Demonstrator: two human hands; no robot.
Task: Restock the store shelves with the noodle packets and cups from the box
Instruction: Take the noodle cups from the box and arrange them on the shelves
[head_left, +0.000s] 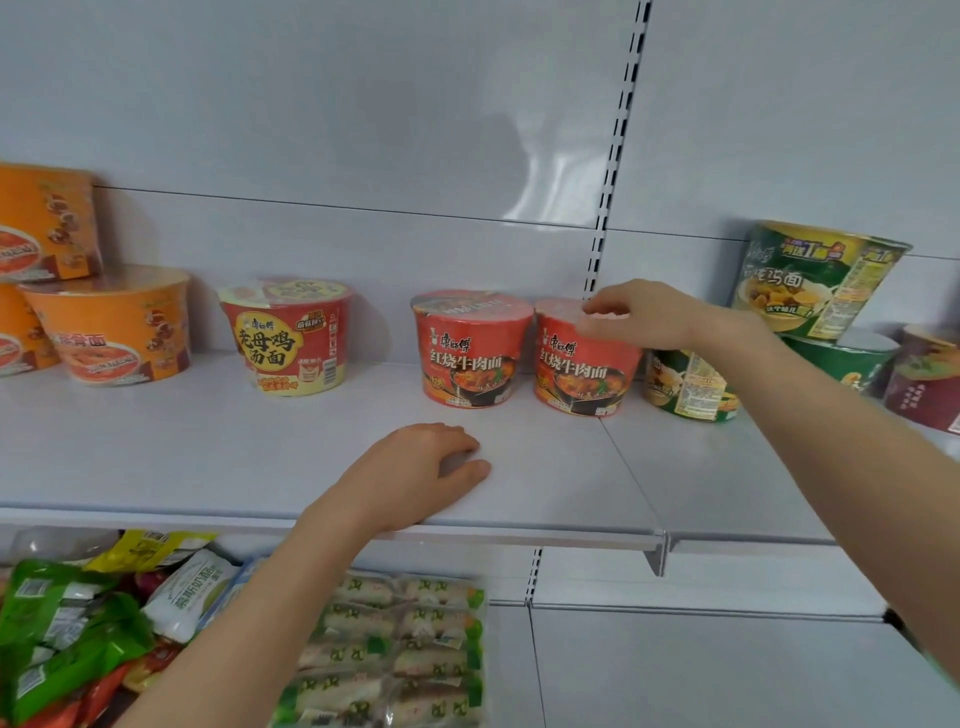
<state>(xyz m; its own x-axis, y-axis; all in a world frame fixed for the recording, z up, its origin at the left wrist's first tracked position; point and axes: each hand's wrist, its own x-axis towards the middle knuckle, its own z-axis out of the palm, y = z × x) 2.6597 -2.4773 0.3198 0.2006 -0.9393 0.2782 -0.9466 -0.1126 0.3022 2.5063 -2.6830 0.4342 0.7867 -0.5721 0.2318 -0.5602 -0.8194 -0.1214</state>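
At your far left, the orange cups (111, 325) stand stacked against the back panel of the shelf (208, 447). A yellow-and-red cup (288, 338) sits apart to their right. Below, on the lower shelf, lie mixed packets (395, 649).

Your left hand (421, 467) rests on the shelf board near its front edge. Its fingers are loosely curled under and it holds nothing. The left red cup (470, 348) stands upright behind it, toward the back.

Just to the right of that cup, close to touching, stands the right red cup (584, 364), the one you are placing. It is upright, its label faces you, and its base sits about on the seam between two shelf boards. Your right hand (639, 314) comes over it from the right. The fingers are curled over the lid and the thumb is at the near rim, so you hold it from the top. This hand is clearly the nearer one; the cup's axis runs straight down from your palm.

Further right, a green cup (685, 387) stands partly behind your forearm, with stacked green cups (815, 280) beyond it.

I judge that the cup is all but set down. To line it up, slide it leftward or back, keeping clear of the green cup. The box is out of view.
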